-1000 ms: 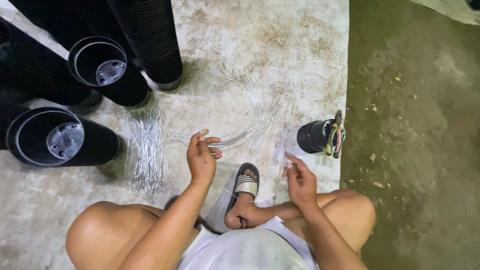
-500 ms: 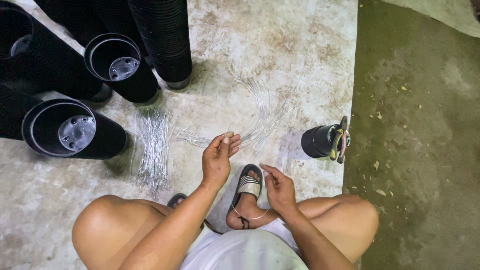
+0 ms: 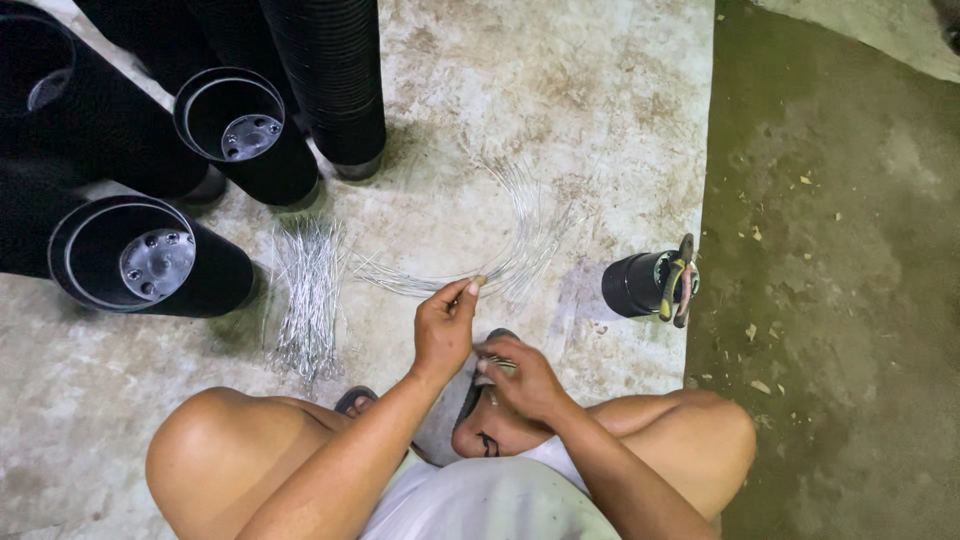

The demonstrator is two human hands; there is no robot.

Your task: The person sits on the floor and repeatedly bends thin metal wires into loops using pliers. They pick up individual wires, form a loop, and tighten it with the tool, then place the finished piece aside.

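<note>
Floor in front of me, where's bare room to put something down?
Bare concrete lies between the curved wires and the pot stacks, and between the small pot and your right knee. It is crowded at the left: lying pots, straight wire bundle, both hands.

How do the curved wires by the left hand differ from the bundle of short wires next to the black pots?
The curved wires are long, bowed and fanned out; the bundle of short wires is straight and packed together. The left hand pinches the curved ones; the bundle lies untouched. Both are thin, silvery, on the concrete floor.
</note>
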